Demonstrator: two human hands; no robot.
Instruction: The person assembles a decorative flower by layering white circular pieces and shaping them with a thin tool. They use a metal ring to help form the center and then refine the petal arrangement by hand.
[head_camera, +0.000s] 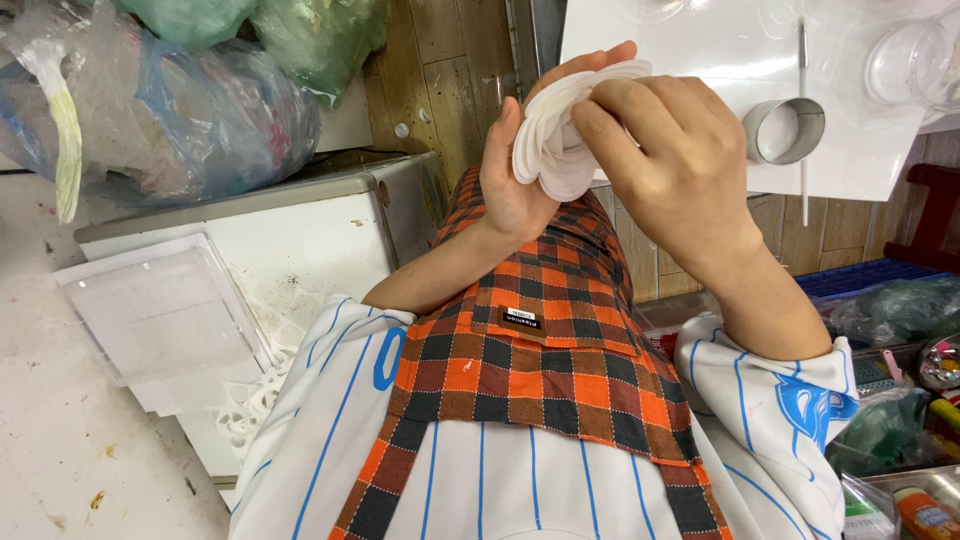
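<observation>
A stack of thin white round discs (556, 135) is held upright in front of my chest. My left hand (515, 180) cups the stack from behind, its fingertips showing above the top edge. My right hand (672, 160) grips the stack's front and right side, the fingers curled over the discs. Below the hands I see my orange and black checked apron (530, 350) over a white shirt with blue stripes.
A white work surface (850, 150) lies at the top right with a metal ring cutter (785, 130), a thin white stick (802, 110) and clear plastic cups (910, 60). A clear plastic tray (160, 310) rests on a white cabinet at left. Plastic bags (180, 100) are piled behind it.
</observation>
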